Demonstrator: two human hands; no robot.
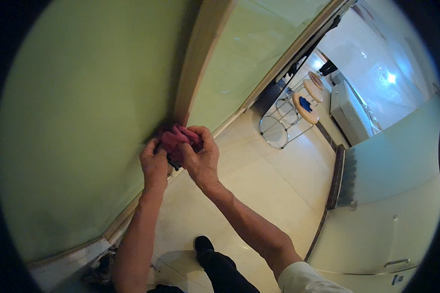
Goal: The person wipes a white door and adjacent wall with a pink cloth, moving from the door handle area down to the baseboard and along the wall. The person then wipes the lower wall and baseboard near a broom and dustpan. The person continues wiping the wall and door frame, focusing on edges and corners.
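Observation:
Both of my hands are raised in front of me, close to a green wall panel. A crumpled dark pink cloth is bunched between them. My left hand pinches its left side with thumb and fingers. On the other side my right hand grips the cloth, thumb pressed into its folds. Just behind the cloth the lower end of a wooden trim post shows. Something small and dark pokes out beneath the cloth; I cannot tell what it is.
Round wooden-topped stools with metal legs stand at the upper right, a dark blue item on the nearest. A frosted glass panel runs along the right. Pale tiles cover the floor. Dark clutter lies at the lower left.

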